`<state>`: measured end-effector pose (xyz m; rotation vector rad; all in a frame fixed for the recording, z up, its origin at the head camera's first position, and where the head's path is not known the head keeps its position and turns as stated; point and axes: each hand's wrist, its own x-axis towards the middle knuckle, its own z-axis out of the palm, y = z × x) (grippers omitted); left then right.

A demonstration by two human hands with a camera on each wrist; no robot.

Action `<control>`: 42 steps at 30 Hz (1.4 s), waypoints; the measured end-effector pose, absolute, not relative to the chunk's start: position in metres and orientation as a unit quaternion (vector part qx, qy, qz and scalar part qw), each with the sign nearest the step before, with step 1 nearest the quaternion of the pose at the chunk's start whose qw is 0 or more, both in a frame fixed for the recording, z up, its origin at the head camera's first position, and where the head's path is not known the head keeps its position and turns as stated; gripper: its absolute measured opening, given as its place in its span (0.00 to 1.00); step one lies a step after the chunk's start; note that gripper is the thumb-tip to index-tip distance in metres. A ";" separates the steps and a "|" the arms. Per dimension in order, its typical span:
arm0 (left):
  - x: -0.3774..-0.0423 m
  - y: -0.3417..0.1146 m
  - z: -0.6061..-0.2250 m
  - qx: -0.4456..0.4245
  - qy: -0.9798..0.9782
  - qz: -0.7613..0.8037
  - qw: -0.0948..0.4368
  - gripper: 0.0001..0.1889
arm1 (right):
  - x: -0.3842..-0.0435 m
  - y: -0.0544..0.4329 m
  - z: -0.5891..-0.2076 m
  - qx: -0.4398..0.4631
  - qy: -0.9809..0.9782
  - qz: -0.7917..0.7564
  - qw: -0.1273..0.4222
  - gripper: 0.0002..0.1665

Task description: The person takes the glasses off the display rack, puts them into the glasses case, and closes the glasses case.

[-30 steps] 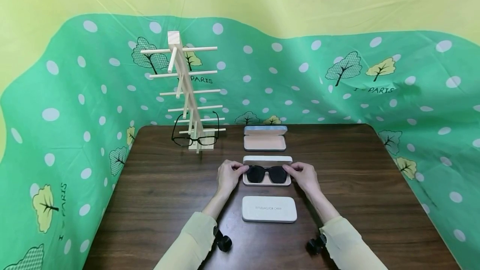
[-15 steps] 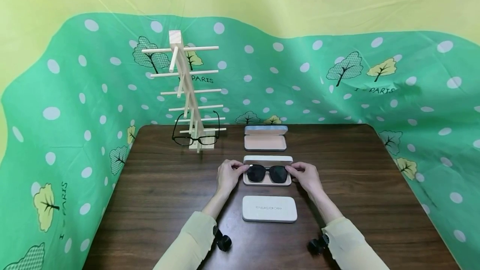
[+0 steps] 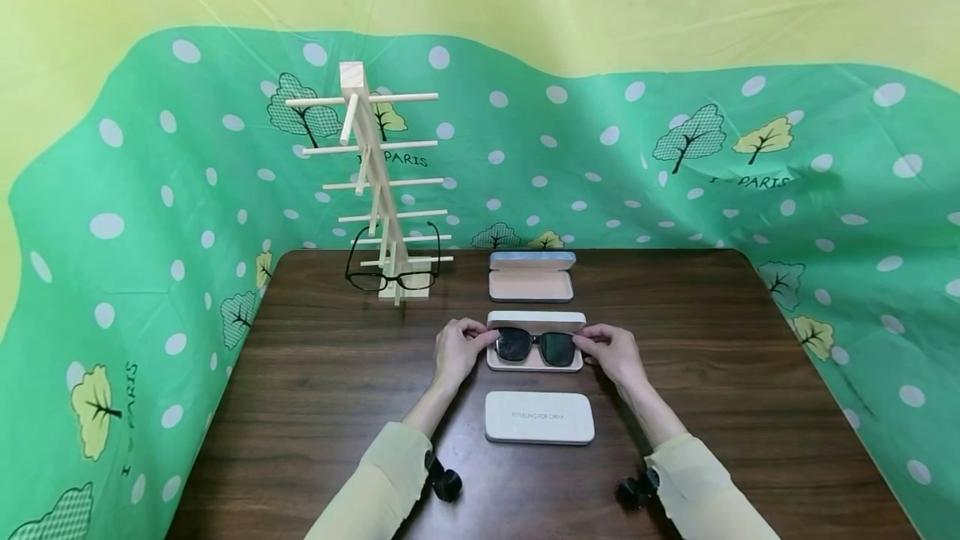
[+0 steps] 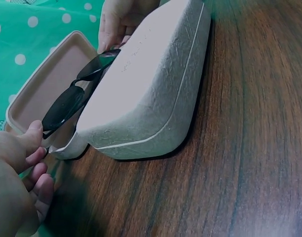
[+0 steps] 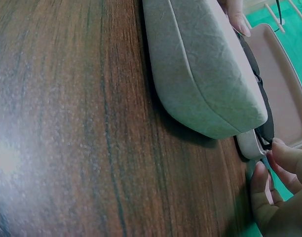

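Dark sunglasses [image 3: 557,349] are held between my two hands over an open white glasses case [image 3: 536,317] with a pale pink lining. Thumb and fingers of my left hand [image 3: 456,350] pinch one end of the frame, and my right hand [image 3: 613,352] pinches the other. In the left wrist view the sunglasses [image 4: 63,106] stand tilted between the case's lid [image 4: 30,94] and its base. The right wrist view shows the right hand [image 5: 282,182] at the frame's corner. Their temples are mostly hidden.
A closed white case [image 3: 538,417] lies nearer me, and a second open case [image 3: 530,284] with a bluish lid stands behind. At the back left is a wooden peg rack [image 3: 375,157] bearing black-rimmed glasses [image 3: 392,282]. A patterned cloth [image 3: 600,190] hangs behind the table [image 3: 712,373].
The sunglasses tilt slightly, their lenses rising a little and catching more light. Both hands keep their pinch at the frame ends and hardly move.
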<state>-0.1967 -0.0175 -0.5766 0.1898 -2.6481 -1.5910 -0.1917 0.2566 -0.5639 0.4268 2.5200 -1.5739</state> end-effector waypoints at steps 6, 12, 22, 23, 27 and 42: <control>-0.197 -0.021 -0.575 0.039 -0.853 -0.520 0.008 0.16 | -0.192 0.257 -0.565 0.140 0.832 -0.533 0.068 0.15; -0.197 -0.023 -0.574 0.025 -0.862 -0.506 -0.011 0.19 | -0.193 0.256 -0.563 0.149 0.828 -0.535 0.075 0.15; -0.197 -0.027 -0.574 0.015 -0.861 -0.508 -0.022 0.20 | -0.195 0.256 -0.563 0.150 0.835 -0.524 0.074 0.15; -0.197 -0.027 -0.574 0.013 -0.860 -0.510 -0.029 0.21 | -0.195 0.256 -0.563 0.148 0.836 -0.524 0.075 0.15; -0.199 -0.030 -0.572 -0.010 -0.852 -0.520 -0.058 0.25 | -0.194 0.260 -0.562 0.140 0.827 -0.537 0.082 0.18; -0.210 -0.041 -0.549 -0.025 -0.857 -0.482 -0.182 0.43 | -0.192 0.274 -0.546 0.096 0.852 -0.481 0.181 0.50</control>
